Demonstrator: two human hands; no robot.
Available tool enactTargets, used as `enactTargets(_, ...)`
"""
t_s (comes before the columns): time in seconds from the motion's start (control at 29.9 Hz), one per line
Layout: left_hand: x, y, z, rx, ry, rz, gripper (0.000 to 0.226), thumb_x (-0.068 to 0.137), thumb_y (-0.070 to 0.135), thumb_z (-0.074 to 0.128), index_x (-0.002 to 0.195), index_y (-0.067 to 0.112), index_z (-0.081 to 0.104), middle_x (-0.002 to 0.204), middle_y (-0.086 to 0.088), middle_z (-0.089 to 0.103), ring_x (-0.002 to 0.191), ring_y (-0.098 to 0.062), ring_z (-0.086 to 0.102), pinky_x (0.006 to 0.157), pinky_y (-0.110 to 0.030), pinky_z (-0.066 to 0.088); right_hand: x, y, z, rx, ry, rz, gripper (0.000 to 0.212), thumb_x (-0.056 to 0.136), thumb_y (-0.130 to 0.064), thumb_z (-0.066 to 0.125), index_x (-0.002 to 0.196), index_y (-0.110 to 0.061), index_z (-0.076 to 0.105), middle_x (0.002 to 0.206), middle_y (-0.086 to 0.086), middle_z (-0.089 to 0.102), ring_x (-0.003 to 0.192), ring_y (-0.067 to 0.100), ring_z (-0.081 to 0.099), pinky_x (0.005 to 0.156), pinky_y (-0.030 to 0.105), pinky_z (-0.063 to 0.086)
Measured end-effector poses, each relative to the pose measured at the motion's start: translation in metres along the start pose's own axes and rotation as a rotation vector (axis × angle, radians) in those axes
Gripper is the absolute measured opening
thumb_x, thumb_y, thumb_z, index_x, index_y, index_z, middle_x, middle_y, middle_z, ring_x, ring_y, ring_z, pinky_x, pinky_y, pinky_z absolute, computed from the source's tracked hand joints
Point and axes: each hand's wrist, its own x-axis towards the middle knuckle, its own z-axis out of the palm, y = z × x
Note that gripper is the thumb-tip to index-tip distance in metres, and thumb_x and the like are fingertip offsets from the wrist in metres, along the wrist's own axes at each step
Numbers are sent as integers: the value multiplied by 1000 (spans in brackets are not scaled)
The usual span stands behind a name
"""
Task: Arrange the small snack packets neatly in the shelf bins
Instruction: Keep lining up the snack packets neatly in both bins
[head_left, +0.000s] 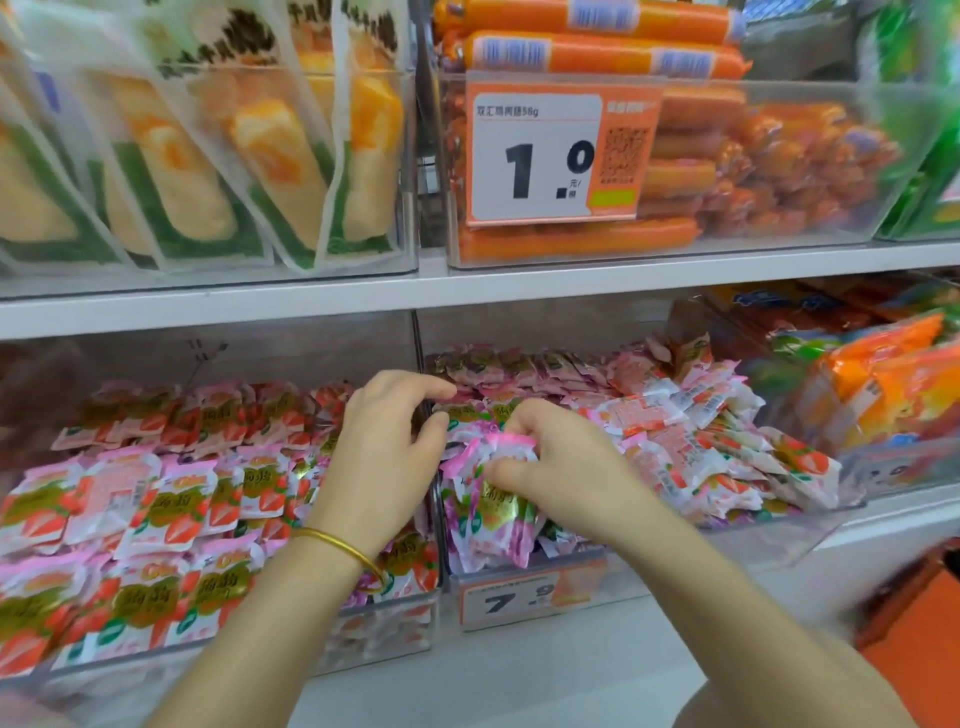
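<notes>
Bins (379, 631) full of pink packets (171, 499), right hand (561, 462) gripping some

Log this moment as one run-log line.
phase: arranging | left hand: loosely curled, empty, at divider | right hand: gripping pink packets | right bin: packets jumbled

Head-worn view, facing forward-down — close on shelf bins (374, 631)

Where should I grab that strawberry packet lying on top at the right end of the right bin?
Pinch the strawberry packet by its flat sealed edge, coming from above: it lies face-up atop the heap, and the clear bin is open on top.
</notes>
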Motion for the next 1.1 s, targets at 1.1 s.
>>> enactTargets(1.1,40,19,29,505,-281,150,34,93,38,40,119,27,59,135,9,46,127,-16,33,107,-33,21,129,57,-57,303,318,321,7,91,-17,57,94,-11,56,100,12,63,102,34,63,88,45,54)
